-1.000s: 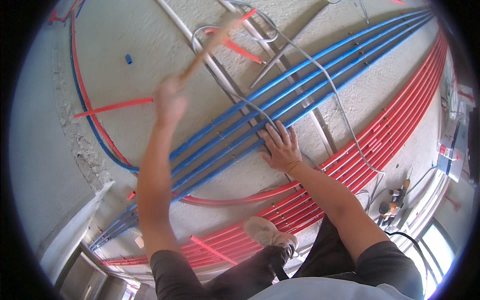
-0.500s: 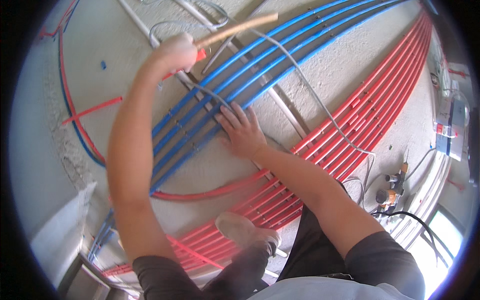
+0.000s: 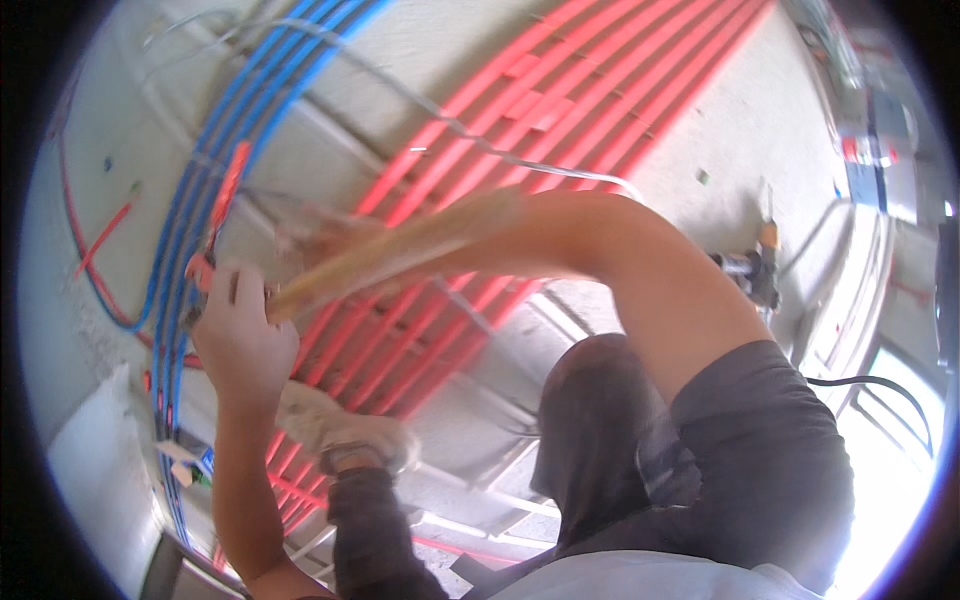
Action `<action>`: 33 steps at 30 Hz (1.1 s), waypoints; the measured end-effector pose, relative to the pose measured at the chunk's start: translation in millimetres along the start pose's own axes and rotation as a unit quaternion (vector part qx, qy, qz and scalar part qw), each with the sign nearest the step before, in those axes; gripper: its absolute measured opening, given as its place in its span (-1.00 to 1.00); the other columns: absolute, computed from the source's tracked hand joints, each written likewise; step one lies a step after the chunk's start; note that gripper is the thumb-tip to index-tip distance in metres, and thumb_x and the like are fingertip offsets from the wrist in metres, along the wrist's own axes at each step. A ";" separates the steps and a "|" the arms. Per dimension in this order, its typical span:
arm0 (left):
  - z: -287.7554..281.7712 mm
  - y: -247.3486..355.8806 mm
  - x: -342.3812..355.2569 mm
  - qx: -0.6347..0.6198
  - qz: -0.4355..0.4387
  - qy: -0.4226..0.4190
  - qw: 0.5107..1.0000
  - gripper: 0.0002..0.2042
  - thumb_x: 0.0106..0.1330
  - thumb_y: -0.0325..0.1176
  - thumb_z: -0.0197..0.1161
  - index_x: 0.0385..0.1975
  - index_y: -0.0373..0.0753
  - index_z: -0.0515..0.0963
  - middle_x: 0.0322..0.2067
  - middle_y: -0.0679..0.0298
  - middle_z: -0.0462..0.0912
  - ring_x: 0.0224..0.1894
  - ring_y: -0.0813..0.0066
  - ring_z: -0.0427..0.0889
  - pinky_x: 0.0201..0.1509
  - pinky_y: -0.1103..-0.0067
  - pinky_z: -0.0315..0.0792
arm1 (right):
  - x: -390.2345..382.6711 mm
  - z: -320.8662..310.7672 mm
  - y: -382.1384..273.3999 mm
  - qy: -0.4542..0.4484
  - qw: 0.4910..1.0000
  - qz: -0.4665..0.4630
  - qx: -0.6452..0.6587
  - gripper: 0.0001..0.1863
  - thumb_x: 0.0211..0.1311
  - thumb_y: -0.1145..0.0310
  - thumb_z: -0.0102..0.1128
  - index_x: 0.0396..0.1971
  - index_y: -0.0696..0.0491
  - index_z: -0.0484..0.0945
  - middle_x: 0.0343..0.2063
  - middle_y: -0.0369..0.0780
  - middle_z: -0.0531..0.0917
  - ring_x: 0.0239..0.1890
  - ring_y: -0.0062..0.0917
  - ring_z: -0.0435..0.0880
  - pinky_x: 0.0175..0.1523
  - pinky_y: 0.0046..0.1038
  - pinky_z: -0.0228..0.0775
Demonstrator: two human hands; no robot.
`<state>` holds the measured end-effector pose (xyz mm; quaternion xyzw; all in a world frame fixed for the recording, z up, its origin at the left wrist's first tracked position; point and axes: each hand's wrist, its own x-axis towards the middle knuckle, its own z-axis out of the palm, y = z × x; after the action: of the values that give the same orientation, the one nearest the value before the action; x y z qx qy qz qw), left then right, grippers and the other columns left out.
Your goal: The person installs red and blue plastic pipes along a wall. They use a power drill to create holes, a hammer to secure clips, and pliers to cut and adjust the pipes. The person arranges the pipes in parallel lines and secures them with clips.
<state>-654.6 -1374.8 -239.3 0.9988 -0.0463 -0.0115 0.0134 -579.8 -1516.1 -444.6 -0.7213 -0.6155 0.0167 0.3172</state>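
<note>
Two hands meet above the pipes: the left hand (image 3: 245,325) is closed around the near end of a wooden stick (image 3: 400,250), and the right hand (image 3: 325,238), blurred, sits just beyond it, partly hidden by the wood; whether its fingers are spread or pinching cannot be told. The stick slants from the left fist up toward the right forearm. A red piece (image 3: 230,185) stands at the left fingers, in front of the blue pipes (image 3: 296,92); whether it is gripped is unclear. Red pipes (image 3: 552,114) run behind the right hand. The step in hand appears to be handling the stick and red piece. The next move likely calls for a firm left grip and clearance between stick and right forearm.
</note>
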 end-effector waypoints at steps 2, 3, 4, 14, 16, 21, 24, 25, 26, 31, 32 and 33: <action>53.0 42.3 -25.9 0.029 0.018 -0.028 0.999 -0.74 0.12 -0.57 0.31 -0.16 -0.25 0.57 -0.11 0.10 0.58 -0.22 -0.07 0.69 -0.23 0.20 0.56 | -86.0 -37.6 -40.8 0.003 0.996 -0.079 -0.035 -0.45 0.29 0.06 0.24 0.22 0.01 0.64 0.37 0.07 0.45 0.58 -0.13 0.16 0.58 0.12 0.01; 69.2 72.2 -29.0 0.047 0.034 -0.031 0.998 -0.73 0.14 -0.56 0.31 -0.14 -0.25 0.57 -0.10 0.12 0.57 -0.23 -0.03 0.69 -0.25 0.22 0.58 | -129.8 -44.2 -59.0 -0.030 0.993 -0.094 -0.057 -0.63 0.24 0.15 0.23 -0.03 -0.02 0.72 0.16 0.02 0.59 0.40 -0.12 0.38 0.45 0.04 0.21; 76.5 98.0 -26.3 0.070 0.048 -0.032 0.996 -0.73 0.15 -0.55 0.31 -0.13 -0.26 0.57 -0.10 0.14 0.57 -0.24 0.00 0.70 -0.26 0.24 0.59 | -168.7 -51.2 -70.8 -0.060 0.989 -0.111 -0.077 -0.78 0.19 0.25 0.22 -0.27 -0.06 0.79 -0.06 -0.04 0.73 0.22 -0.11 0.60 0.31 -0.03 0.41; 6.9 402.5 55.2 0.107 0.433 -0.152 0.882 -0.91 0.26 -0.42 0.28 -0.29 -0.24 0.65 -0.26 0.15 0.59 -0.18 0.26 0.70 -0.13 0.37 0.56 | -379.1 -237.9 -169.7 0.284 0.849 0.420 0.148 -0.72 0.11 0.48 0.34 -0.16 0.19 0.59 -0.25 -0.07 0.68 -0.10 -0.13 0.69 -0.01 -0.15 0.58; -7.2 469.1 83.2 -0.211 0.520 -0.203 0.802 -0.86 0.13 -0.56 0.26 -0.32 -0.29 0.67 -0.25 0.13 0.68 -0.14 0.20 0.71 0.01 0.35 0.56 | -424.4 -234.8 -179.5 0.282 0.756 0.552 0.213 -0.66 0.25 0.37 0.33 -0.03 0.19 0.55 -0.32 -0.10 0.66 -0.23 -0.28 0.68 -0.12 -0.22 0.55; 117.9 557.7 171.3 -0.313 0.149 -0.061 0.936 -0.76 0.34 -0.33 0.34 -0.11 -0.34 0.64 -0.23 -0.07 0.73 -0.05 -0.02 0.75 -0.01 0.18 0.60 | -513.4 -257.2 -213.2 0.367 0.451 0.707 0.403 -0.66 0.28 0.35 0.35 -0.02 0.18 0.54 -0.47 -0.35 0.53 -0.47 -0.70 0.52 -0.42 -0.48 0.41; 245.0 557.9 187.3 -0.325 0.115 -0.024 0.938 -0.73 0.21 -0.33 0.38 -0.13 -0.27 0.68 -0.19 -0.20 0.71 -0.13 -0.12 0.74 -0.07 0.14 0.59 | -542.7 -244.7 -237.1 0.407 0.503 0.692 0.320 -0.69 0.25 0.46 0.34 -0.02 0.16 0.56 -0.55 -0.40 0.48 -0.63 -0.72 0.41 -0.59 -0.57 0.21; 248.8 565.4 185.5 -0.307 0.101 -0.018 0.946 -0.84 0.16 -0.40 0.30 -0.29 -0.27 0.65 -0.25 -0.17 0.69 -0.17 -0.12 0.72 -0.12 0.08 0.55 | -546.5 -247.0 -245.2 0.476 0.455 0.633 0.408 -0.66 0.26 0.51 0.30 0.02 0.16 0.54 -0.59 -0.41 0.46 -0.67 -0.75 0.39 -0.62 -0.58 0.15; 256.9 574.4 176.0 -0.360 0.088 0.027 0.929 -0.92 0.14 -0.43 0.24 -0.41 -0.27 0.60 -0.28 -0.15 0.68 -0.17 -0.10 0.71 -0.11 0.05 0.55 | -551.9 -245.9 -249.5 0.461 0.488 0.637 0.379 -0.69 0.29 0.55 0.24 0.01 0.16 0.51 -0.63 -0.42 0.45 -0.70 -0.78 0.37 -0.65 -0.61 0.09; 233.8 604.5 158.1 -0.224 0.253 0.014 0.941 -0.83 0.18 -0.42 0.25 -0.30 -0.34 0.67 -0.10 0.02 0.68 0.04 0.02 0.65 0.06 0.17 0.61 | -531.6 -252.9 -236.9 0.455 0.508 0.646 0.343 -0.73 0.32 0.63 0.14 0.00 0.22 0.46 -0.63 -0.36 0.46 -0.82 -0.76 0.29 -0.77 -0.63 0.08; 236.8 597.1 153.4 -0.193 0.290 0.032 0.937 -0.82 0.17 -0.41 0.26 -0.28 -0.34 0.68 -0.10 0.03 0.68 0.04 0.04 0.65 0.07 0.19 0.61 | -520.9 -253.6 -233.1 0.446 0.518 0.639 0.353 -0.73 0.31 0.64 0.15 0.00 0.22 0.47 -0.64 -0.36 0.45 -0.82 -0.76 0.27 -0.77 -0.63 0.07; 246.1 582.3 145.0 -0.156 0.318 0.043 0.934 -0.81 0.17 -0.40 0.27 -0.27 -0.33 0.69 -0.11 0.03 0.68 0.04 0.06 0.64 0.08 0.22 0.61 | -504.3 -252.2 -230.6 0.432 0.532 0.629 0.367 -0.73 0.31 0.64 0.15 0.00 0.22 0.47 -0.64 -0.36 0.45 -0.82 -0.76 0.26 -0.77 -0.62 0.07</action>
<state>-569.9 -1974.1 -472.1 0.9169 -0.3581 0.0293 0.1738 -799.5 -2070.0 -317.8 -0.6622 0.2695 0.1229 0.6883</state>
